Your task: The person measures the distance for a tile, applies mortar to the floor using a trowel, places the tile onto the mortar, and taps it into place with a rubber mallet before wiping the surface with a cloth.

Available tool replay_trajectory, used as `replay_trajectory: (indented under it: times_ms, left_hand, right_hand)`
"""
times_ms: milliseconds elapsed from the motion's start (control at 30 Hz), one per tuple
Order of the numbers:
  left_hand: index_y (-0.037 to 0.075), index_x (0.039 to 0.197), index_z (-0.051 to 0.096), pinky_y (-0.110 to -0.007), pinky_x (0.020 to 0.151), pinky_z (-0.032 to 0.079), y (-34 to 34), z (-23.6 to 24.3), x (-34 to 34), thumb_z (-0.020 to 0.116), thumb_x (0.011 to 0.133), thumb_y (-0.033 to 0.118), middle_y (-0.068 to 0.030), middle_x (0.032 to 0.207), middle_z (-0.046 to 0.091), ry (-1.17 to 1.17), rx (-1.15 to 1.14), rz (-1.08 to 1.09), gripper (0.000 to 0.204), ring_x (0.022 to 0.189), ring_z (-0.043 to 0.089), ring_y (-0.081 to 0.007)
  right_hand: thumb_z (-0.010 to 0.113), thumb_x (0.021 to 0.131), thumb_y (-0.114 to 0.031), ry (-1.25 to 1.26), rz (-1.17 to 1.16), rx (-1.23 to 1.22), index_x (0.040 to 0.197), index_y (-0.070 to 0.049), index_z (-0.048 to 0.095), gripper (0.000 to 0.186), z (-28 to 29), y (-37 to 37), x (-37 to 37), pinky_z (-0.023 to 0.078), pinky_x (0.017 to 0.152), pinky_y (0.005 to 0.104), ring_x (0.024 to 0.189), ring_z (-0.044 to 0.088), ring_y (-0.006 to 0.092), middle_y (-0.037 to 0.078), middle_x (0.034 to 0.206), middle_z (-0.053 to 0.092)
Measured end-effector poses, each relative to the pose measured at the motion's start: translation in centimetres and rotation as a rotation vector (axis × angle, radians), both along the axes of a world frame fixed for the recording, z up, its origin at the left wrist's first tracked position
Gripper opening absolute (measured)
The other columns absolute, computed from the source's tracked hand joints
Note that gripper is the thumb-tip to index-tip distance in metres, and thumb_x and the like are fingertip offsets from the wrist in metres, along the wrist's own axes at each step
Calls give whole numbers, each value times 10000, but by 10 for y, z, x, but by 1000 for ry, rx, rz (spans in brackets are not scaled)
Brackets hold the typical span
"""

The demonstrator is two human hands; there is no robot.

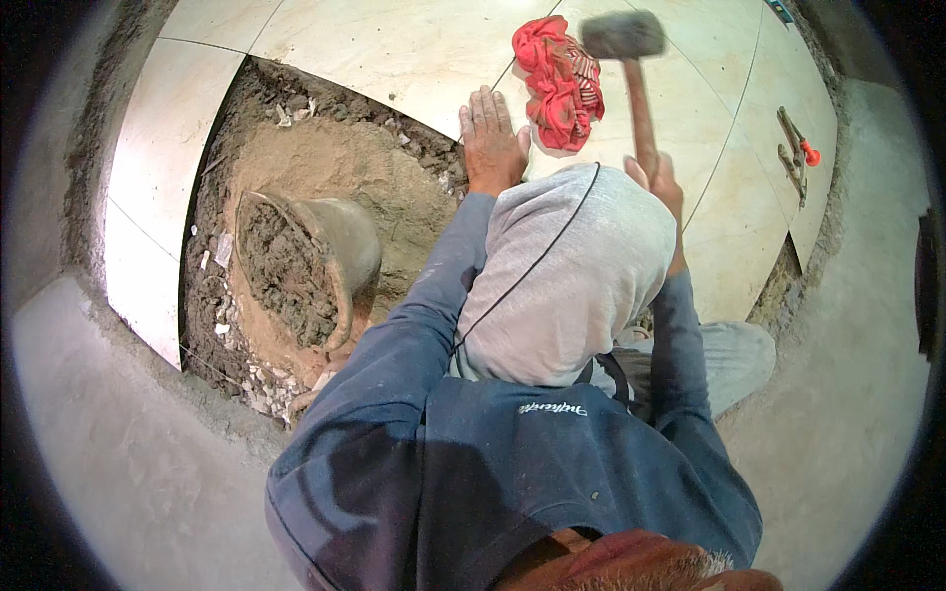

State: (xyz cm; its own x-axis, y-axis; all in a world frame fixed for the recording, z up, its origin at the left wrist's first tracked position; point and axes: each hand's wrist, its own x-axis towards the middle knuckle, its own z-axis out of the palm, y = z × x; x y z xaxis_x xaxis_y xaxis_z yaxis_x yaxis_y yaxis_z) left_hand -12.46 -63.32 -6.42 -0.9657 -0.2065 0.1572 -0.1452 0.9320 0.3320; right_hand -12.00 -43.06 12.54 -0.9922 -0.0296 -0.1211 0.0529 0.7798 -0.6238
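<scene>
My left hand [494,141] lies flat on a cream floor tile [414,59], close to its cut-out edge, with the fingers stretched out. Closed round the wooden handle of a mallet [641,108] is my right hand [658,189]. The mallet's dark, blocky head is slightly blurred and appears raised above the tiles. A crumpled red cloth [558,84] with a striped part lies between my left hand and the mallet head. My bent knee, in light grey fabric, fills the space between my forearms and hides part of the floor.
To the left, a tilted bucket [352,239] of wet mortar stands on sandy ground [325,163] strewn with rubble. Pincers [793,156] with a red piece beside them lie on the right tiles. Grey walls [872,197] border the floor on both sides.
</scene>
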Motion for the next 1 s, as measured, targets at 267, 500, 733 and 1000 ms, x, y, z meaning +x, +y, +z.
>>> replay_trajectory:
  times_ms: [267, 500, 733, 1000]
  left_hand:
    - [130, 1526, 416, -738, 1164, 135, 52, 45, -27, 624, 923, 545, -265, 1604, 317, 118, 87, -212, 761, 1486, 197, -548]
    - [317, 1411, 598, -766, 1156, 107, 9, 8, -118, 562, 955, 526, 16, 1652, 339, 233, -107, -241, 503, 1550, 184, -378]
    - [84, 1365, 552, -442, 1051, 460, -133, 72, -167, 581, 939, 113, -129, 1433, 529, 581, 130, -141, 428, 1287, 526, -255]
    - [137, 1131, 761, -422, 1011, 474, -212, 15, -228, 649, 890, 261, -99, 1285, 687, 106, -70, -41, 293, 1191, 614, -255]
  right_hand:
    - [620, 1017, -316, -76, -251, -191, 941, -50, 543, 288, 19, 80, 100, 391, 507, 281, 565, 465, 102, 2, 694, 517]
    - [636, 1014, -355, -180, -522, -273, 1012, -92, 574, 270, 87, 120, 110, 356, 424, 237, 489, 435, 40, -52, 657, 486]
    - [635, 1013, -424, 211, -756, -96, 1123, -73, 610, 368, 202, 173, 146, 313, 427, 207, 498, 424, 30, -49, 701, 510]
    - [621, 1033, -370, 430, -1098, -292, 1191, -70, 585, 341, 196, 267, 225, 333, 429, 200, 503, 427, 18, -59, 674, 463]
